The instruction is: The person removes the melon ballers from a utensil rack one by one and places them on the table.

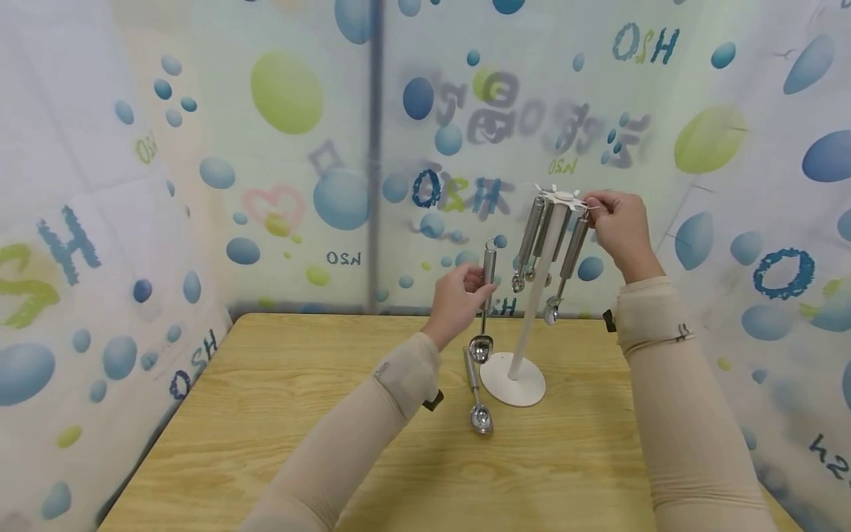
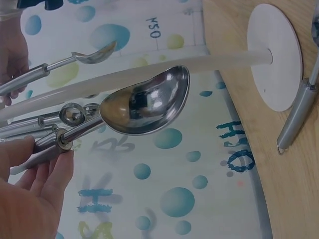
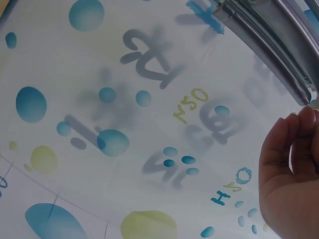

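My left hand (image 1: 459, 299) grips a steel ice cream scoop (image 2: 149, 102) by its handle, bowl downward, left of a white hanging rack (image 1: 535, 292). In the left wrist view the thumb and fingers wrap the handle. My right hand (image 1: 621, 225) pinches the rack's top edge at a hook, its fingertips right at the handle end of a hanging scoop (image 1: 573, 251). Several more steel utensils (image 1: 530, 236) hang from the rack. Another scoop (image 1: 482, 418) lies on the table beside the rack's round base (image 1: 513, 395). In the right wrist view the fingertips (image 3: 305, 115) meet a handle's end.
The wooden table (image 1: 319, 414) reaches back to a patterned curtain (image 1: 299, 185), with more curtain on both sides. The rack's pole rises from a flat white disc near the table's back edge.
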Demonstrator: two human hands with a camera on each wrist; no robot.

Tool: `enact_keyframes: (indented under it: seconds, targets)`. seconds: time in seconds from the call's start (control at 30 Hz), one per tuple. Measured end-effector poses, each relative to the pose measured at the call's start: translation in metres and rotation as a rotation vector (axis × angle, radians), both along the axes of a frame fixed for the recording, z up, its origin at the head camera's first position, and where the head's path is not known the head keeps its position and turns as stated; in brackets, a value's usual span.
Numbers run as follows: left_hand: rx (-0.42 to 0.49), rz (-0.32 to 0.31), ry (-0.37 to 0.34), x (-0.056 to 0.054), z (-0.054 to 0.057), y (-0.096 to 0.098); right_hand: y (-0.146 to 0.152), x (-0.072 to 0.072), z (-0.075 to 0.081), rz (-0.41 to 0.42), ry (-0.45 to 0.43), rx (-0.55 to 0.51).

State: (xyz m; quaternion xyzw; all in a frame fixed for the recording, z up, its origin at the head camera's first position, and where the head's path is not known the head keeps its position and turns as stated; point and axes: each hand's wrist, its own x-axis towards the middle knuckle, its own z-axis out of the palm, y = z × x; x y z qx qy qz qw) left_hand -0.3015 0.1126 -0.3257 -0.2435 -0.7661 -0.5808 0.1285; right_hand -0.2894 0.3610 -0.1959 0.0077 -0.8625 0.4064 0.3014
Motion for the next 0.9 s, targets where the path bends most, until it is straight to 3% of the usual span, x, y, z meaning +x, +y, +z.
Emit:
enact_keyframes:
  seconds: [0.4, 0.9]
  targets:
    - [-0.024, 0.034, -0.052, -0.003, -0.01, -0.013, 0.001, -0.001, -0.002, 0.001, 0.013, -0.008]
    - [-0.039, 0.058, -0.033, -0.006, -0.02, -0.021, 0.0, -0.001, 0.0, 0.005, -0.003, -0.007]
